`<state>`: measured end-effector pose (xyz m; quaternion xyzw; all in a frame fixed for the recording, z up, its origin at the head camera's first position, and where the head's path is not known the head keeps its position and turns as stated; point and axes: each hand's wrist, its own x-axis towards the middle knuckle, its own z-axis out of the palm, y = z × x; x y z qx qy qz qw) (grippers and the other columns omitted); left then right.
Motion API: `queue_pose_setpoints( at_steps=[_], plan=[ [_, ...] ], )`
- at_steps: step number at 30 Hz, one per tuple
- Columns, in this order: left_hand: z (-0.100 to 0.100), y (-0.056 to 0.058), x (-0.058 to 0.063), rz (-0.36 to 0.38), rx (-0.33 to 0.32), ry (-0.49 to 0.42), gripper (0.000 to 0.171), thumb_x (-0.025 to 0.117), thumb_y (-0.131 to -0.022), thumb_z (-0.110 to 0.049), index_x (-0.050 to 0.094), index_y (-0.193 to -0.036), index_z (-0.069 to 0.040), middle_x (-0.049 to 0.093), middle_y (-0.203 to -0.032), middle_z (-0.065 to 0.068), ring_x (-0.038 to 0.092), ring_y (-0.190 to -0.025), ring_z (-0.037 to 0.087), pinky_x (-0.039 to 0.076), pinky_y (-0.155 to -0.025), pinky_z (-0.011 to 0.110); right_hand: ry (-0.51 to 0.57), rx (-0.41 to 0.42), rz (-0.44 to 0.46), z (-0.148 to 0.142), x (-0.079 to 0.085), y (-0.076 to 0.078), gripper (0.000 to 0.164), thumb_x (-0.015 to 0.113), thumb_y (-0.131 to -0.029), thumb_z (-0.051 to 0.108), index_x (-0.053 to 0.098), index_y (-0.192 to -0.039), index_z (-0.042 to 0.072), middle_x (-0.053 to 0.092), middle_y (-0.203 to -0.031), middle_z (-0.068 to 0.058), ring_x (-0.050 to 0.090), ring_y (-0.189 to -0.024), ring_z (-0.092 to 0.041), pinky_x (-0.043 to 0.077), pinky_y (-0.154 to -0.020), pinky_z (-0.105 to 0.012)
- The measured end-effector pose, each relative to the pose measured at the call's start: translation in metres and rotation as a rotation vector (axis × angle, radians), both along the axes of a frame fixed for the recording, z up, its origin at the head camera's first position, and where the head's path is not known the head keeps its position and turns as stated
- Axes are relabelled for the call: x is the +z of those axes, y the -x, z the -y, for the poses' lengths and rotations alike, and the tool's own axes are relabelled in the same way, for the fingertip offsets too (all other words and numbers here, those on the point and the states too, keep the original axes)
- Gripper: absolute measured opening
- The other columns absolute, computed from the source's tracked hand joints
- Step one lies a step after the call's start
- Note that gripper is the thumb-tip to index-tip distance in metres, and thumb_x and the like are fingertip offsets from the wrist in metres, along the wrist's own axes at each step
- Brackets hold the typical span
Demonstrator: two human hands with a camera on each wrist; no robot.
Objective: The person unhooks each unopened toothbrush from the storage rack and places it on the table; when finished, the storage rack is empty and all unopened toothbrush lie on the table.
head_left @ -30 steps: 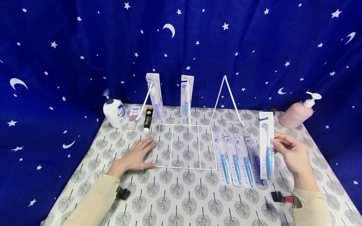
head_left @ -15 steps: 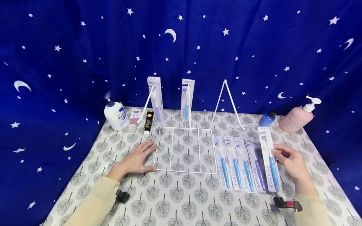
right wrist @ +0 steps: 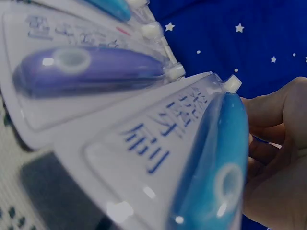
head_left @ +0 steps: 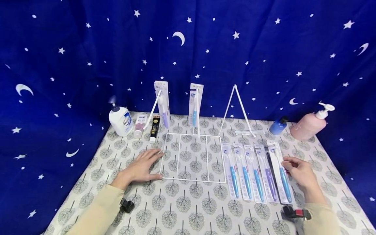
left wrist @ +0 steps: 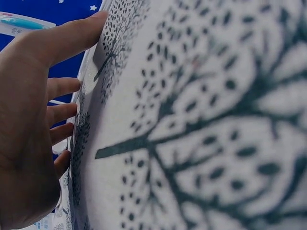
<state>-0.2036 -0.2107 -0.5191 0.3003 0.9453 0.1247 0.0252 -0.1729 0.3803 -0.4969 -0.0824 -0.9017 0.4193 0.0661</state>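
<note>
My right hand [head_left: 302, 173] pinches the right edge of a packaged blue toothbrush [head_left: 283, 176], the rightmost of a row on the table. In the right wrist view its blue handle [right wrist: 225, 163] fills the front, beside a packaged purple toothbrush [right wrist: 91, 72]. Further left in the row lie several packs with blue handles, such as this packaged toothbrush [head_left: 246, 173]. My left hand [head_left: 141, 166] rests with fingers spread at the left side of a white wire rack [head_left: 192, 180]. From the rack's left and middle arms hang a purple toothbrush pack [head_left: 163, 104] and a blue toothbrush pack [head_left: 195, 104].
Behind the left hand are a white pump bottle [head_left: 120, 120], a pink-and-white tube [head_left: 140, 125] and a black tube [head_left: 154, 129]. At the back right stand a blue bottle [head_left: 277, 127] and a pink pump bottle [head_left: 308, 125]. The rack's right arm [head_left: 243, 109] carries no pack.
My right hand has lowered the blue toothbrush pack toward the table, beside the purple one. The blue bottle behind it has come into view. My left hand stays at the rack.
</note>
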Motion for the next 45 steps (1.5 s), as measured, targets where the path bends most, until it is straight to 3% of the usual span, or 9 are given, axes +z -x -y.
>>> queue_pose_setpoints(
  at_steps=[7, 16, 23, 26, 29, 32, 36, 45],
  plan=[
    [-0.001, -0.009, -0.007, 0.039, 0.0, 0.023, 0.092, 0.053, -0.072, -0.071, 0.026, -0.144, -0.02, 0.017, -0.153, 0.006, 0.017, -0.138, 0.03, 0.019, -0.109, 0.057, 0.024, 0.008, 0.095, -0.002, -0.018, -0.011, 0.037, 0.054, -0.09, 0.013, 0.051, -0.114, -0.015, 0.058, -0.067, 0.015, 0.053, -0.052, -0.003, 0.049, -0.044, -0.025],
    [-0.01, -0.019, -0.02, 0.055, -0.015, 0.037, 0.092, 0.05, -0.072, -0.073, 0.025, -0.145, -0.022, 0.017, -0.153, 0.005, 0.017, -0.138, 0.029, 0.019, -0.109, 0.056, -0.07, -0.034, 0.191, -0.01, -0.031, -0.032, 0.037, 0.053, -0.09, 0.014, 0.053, -0.114, -0.013, 0.062, -0.072, 0.002, 0.053, -0.054, -0.004, 0.049, -0.046, -0.026],
    [-0.012, -0.021, -0.021, 0.046, -0.018, 0.021, 0.092, 0.05, -0.072, -0.073, 0.026, -0.145, -0.022, 0.017, -0.153, 0.005, 0.018, -0.138, 0.03, 0.019, -0.109, 0.057, -0.26, -0.035, 0.167, -0.011, -0.027, -0.036, 0.034, 0.056, -0.087, 0.018, 0.059, -0.107, -0.009, 0.065, -0.074, -0.01, 0.051, -0.054, -0.006, 0.043, -0.048, -0.024],
    [-0.012, -0.021, -0.021, 0.047, -0.023, 0.033, 0.093, 0.049, -0.072, -0.074, 0.026, -0.145, -0.021, 0.017, -0.153, 0.005, 0.018, -0.138, 0.03, 0.019, -0.109, 0.056, -0.357, -0.035, 0.162, -0.011, -0.024, -0.037, 0.031, 0.059, -0.085, 0.02, 0.063, -0.102, -0.005, 0.066, -0.074, -0.011, 0.052, -0.056, -0.011, 0.041, -0.051, -0.029],
    [-0.012, -0.019, -0.019, 0.042, -0.034, 0.031, 0.092, 0.05, -0.072, -0.073, 0.026, -0.144, -0.02, 0.017, -0.152, 0.006, 0.019, -0.138, 0.031, 0.02, -0.109, 0.056, -0.448, -0.051, 0.148, -0.011, -0.02, -0.034, 0.026, 0.061, -0.082, 0.022, 0.067, -0.096, 0.0, 0.066, -0.07, -0.008, 0.052, -0.056, -0.015, 0.039, -0.052, -0.034],
    [-0.012, -0.014, -0.014, 0.026, -0.037, 0.011, 0.092, 0.052, -0.072, -0.071, 0.028, -0.144, -0.02, 0.019, -0.152, 0.007, 0.02, -0.137, 0.032, 0.02, -0.109, 0.057, -0.474, -0.073, 0.14, -0.009, -0.016, -0.029, 0.023, 0.063, -0.08, 0.022, 0.068, -0.092, 0.003, 0.066, -0.069, -0.007, 0.055, -0.058, -0.023, 0.038, -0.053, -0.037],
    [-0.008, -0.009, -0.01, 0.012, -0.028, 0.015, 0.092, 0.052, -0.072, -0.072, 0.028, -0.144, -0.02, 0.019, -0.152, 0.007, 0.019, -0.137, 0.032, 0.02, -0.109, 0.057, -0.461, -0.077, 0.134, -0.005, -0.013, -0.019, 0.02, 0.063, -0.08, 0.023, 0.068, -0.089, 0.006, 0.066, -0.072, -0.007, 0.057, -0.065, -0.03, 0.037, -0.054, -0.038],
    [-0.002, 0.002, 0.001, -0.001, -0.005, 0.01, 0.092, 0.054, -0.072, -0.071, 0.028, -0.144, -0.019, 0.018, -0.152, 0.007, 0.018, -0.138, 0.031, 0.018, -0.109, 0.057, -0.451, -0.07, 0.093, 0.0, -0.008, 0.003, 0.019, 0.064, -0.08, 0.025, 0.068, -0.089, 0.009, 0.067, -0.072, -0.006, 0.057, -0.065, -0.029, 0.037, -0.055, -0.039]
  ],
)
